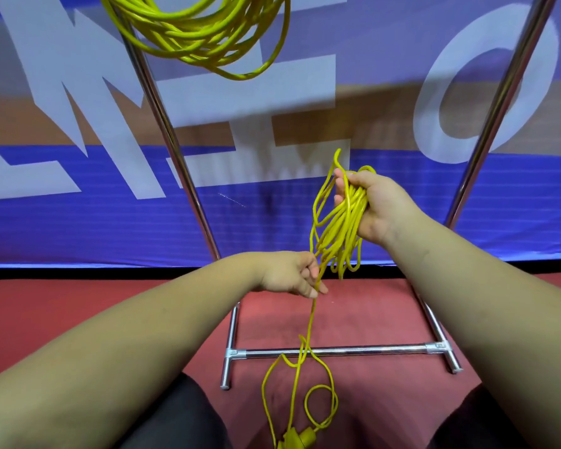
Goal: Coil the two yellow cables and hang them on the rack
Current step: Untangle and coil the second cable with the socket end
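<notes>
One coiled yellow cable (204,34) hangs at the top of the view, by the metal rack's (337,352) left upright. My right hand (370,205) grips a bundle of loops of the second yellow cable (340,234) in front of the blue banner. My left hand (292,273), lower and to the left, pinches the strand that runs down from the bundle. The loose tail (302,377) lies in loops on the red floor over the rack's base bar. It ends in yellow plugs (297,442) at the bottom edge.
A blue banner (78,222) with large white letters stands right behind the rack. The rack's right upright (499,115) slants up at the right. Red carpet (78,306) covers the floor. My dark-clothed knees (175,419) fill the bottom corners.
</notes>
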Tool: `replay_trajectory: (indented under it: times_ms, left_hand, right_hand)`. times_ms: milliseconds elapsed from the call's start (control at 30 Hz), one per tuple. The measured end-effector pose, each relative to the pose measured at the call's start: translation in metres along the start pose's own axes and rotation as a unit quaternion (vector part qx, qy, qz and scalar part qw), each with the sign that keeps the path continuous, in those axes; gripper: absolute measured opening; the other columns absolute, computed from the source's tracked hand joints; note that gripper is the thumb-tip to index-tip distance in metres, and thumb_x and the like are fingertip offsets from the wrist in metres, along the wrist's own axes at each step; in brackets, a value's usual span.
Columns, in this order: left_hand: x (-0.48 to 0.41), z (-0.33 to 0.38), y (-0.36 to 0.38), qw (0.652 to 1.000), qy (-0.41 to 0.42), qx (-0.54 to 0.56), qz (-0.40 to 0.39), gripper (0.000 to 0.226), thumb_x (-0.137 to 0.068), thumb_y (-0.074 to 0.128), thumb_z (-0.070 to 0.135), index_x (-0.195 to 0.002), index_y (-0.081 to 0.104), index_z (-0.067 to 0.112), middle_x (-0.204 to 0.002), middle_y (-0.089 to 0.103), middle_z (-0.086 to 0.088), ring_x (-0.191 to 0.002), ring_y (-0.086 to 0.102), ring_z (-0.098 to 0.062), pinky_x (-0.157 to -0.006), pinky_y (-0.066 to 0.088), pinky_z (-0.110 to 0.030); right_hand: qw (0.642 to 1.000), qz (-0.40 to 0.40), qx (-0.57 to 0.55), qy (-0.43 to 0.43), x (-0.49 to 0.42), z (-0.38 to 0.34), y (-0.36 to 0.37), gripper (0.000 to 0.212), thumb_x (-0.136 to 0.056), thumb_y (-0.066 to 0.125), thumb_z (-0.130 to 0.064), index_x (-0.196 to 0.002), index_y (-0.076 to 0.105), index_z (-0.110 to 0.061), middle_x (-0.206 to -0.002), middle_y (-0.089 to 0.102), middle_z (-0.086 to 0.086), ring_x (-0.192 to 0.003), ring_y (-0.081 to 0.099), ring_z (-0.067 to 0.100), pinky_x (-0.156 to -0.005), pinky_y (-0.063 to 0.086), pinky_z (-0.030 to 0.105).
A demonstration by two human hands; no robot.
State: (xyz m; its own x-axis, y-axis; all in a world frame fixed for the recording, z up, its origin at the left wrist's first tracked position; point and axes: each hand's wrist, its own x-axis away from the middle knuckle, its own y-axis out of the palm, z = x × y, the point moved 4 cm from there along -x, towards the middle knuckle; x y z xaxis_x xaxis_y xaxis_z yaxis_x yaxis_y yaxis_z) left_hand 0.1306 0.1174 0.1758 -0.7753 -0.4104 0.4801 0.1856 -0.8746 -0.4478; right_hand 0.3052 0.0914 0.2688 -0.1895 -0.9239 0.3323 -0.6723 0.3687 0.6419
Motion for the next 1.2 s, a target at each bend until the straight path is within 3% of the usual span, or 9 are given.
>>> replay_trajectory:
  times_ms: [133, 200, 333, 500, 633, 767, 1033, 1133, 1200]
  left_hand:
    - [0.0, 0.004, 0.001, 0.995, -0.05, -0.033, -0.081, 0.015, -0.097, 0.065, -0.002, -0.104, 0.057, 0.009, -0.101, 0.075, -0.019, -0.067, 0.069, -0.012, -0.067, 0.054, -0.029]
    - [0.014, 0.014, -0.012, 0.992, -0.078, -0.031, -0.096, 0.01, -0.098, 0.066, 0.002, -0.106, 0.065, 0.008, -0.095, 0.075, -0.01, -0.066, 0.07, -0.014, -0.066, 0.057, -0.03]
    - [0.047, 0.029, -0.048, 0.995, -0.062, 0.073, -0.004, 0.007, -0.098, 0.069, 0.015, -0.104, 0.07, 0.015, -0.097, 0.076, -0.006, -0.077, 0.07, -0.019, -0.071, 0.061, -0.03]
    - [0.059, 0.046, -0.072, 0.946, 0.02, 0.27, 0.177, 0.009, -0.102, 0.062, 0.022, -0.099, 0.068, 0.016, -0.087, 0.069, 0.003, -0.061, 0.06, -0.009, -0.059, 0.059, -0.022]
    - [0.051, 0.056, -0.069, 0.945, 0.032, 0.231, 0.232, 0.025, -0.104, 0.058, 0.022, -0.117, 0.074, 0.009, -0.08, 0.06, 0.004, -0.065, 0.054, -0.014, -0.065, 0.059, -0.03]
    - [0.045, 0.069, -0.063, 0.952, 0.042, 0.162, 0.258, 0.027, -0.107, 0.05, 0.023, -0.117, 0.075, 0.017, -0.074, 0.053, 0.003, -0.064, 0.048, -0.017, -0.066, 0.056, -0.037]
    - [0.053, 0.077, -0.047, 0.981, 0.112, 0.105, 0.117, 0.032, -0.111, 0.044, 0.018, -0.13, 0.069, 0.022, -0.084, 0.046, -0.004, -0.067, 0.033, -0.015, -0.06, 0.032, -0.029]
    - [0.06, 0.077, -0.044, 0.99, 0.107, 0.077, 0.042, 0.032, -0.111, 0.046, 0.019, -0.134, 0.068, 0.019, -0.088, 0.048, -0.006, -0.071, 0.036, -0.015, -0.062, 0.035, -0.028]
    - [0.063, 0.073, -0.039, 0.996, 0.074, 0.042, -0.014, 0.032, -0.11, 0.049, 0.022, -0.134, 0.069, 0.021, -0.092, 0.054, -0.007, -0.076, 0.044, -0.02, -0.069, 0.04, -0.032]
  right_hand:
    - [0.998, 0.014, 0.065, -0.018, -0.001, -0.005, -0.01, 0.021, -0.107, 0.054, -0.011, -0.118, 0.071, -0.003, -0.097, 0.082, 0.001, -0.071, 0.077, 0.009, -0.057, 0.06, 0.026]
    - [0.991, 0.018, 0.131, -0.029, -0.001, -0.005, -0.017, 0.021, -0.107, 0.054, -0.012, -0.123, 0.067, -0.004, -0.099, 0.083, 0.005, -0.077, 0.08, 0.014, -0.062, 0.064, 0.03]
    - [0.972, 0.033, 0.228, -0.038, -0.003, -0.003, -0.033, 0.019, -0.107, 0.056, -0.011, -0.125, 0.061, -0.005, -0.101, 0.082, 0.015, -0.086, 0.081, 0.028, -0.081, 0.064, 0.046]
    - [0.963, 0.049, 0.266, -0.009, -0.003, 0.001, -0.05, 0.019, -0.106, 0.056, -0.013, -0.124, 0.058, -0.008, -0.099, 0.082, 0.014, -0.087, 0.082, 0.029, -0.08, 0.064, 0.045]
    - [0.958, 0.038, 0.282, 0.03, -0.001, 0.007, -0.049, 0.024, -0.105, 0.056, -0.014, -0.127, 0.059, -0.004, -0.102, 0.081, 0.017, -0.089, 0.081, 0.03, -0.085, 0.063, 0.048]
    - [0.957, 0.034, 0.281, 0.069, 0.004, 0.02, -0.04, 0.014, -0.106, 0.054, -0.016, -0.114, 0.061, -0.007, -0.103, 0.081, 0.019, -0.081, 0.081, 0.029, -0.076, 0.064, 0.043]
    - [0.987, 0.063, 0.132, 0.062, 0.007, 0.025, -0.025, 0.029, -0.108, 0.043, -0.02, -0.125, 0.06, -0.004, -0.093, 0.08, 0.02, -0.076, 0.081, 0.029, -0.077, 0.062, 0.043]
    - [0.994, 0.075, 0.067, 0.053, 0.004, 0.02, -0.028, 0.03, -0.108, 0.048, -0.022, -0.121, 0.062, 0.001, -0.089, 0.081, 0.012, -0.074, 0.08, 0.025, -0.083, 0.064, 0.046]
    - [0.993, 0.071, 0.074, 0.05, 0.002, 0.018, -0.029, 0.021, -0.107, 0.057, -0.023, -0.112, 0.066, -0.005, -0.079, 0.079, 0.002, -0.066, 0.078, 0.016, -0.072, 0.061, 0.038]
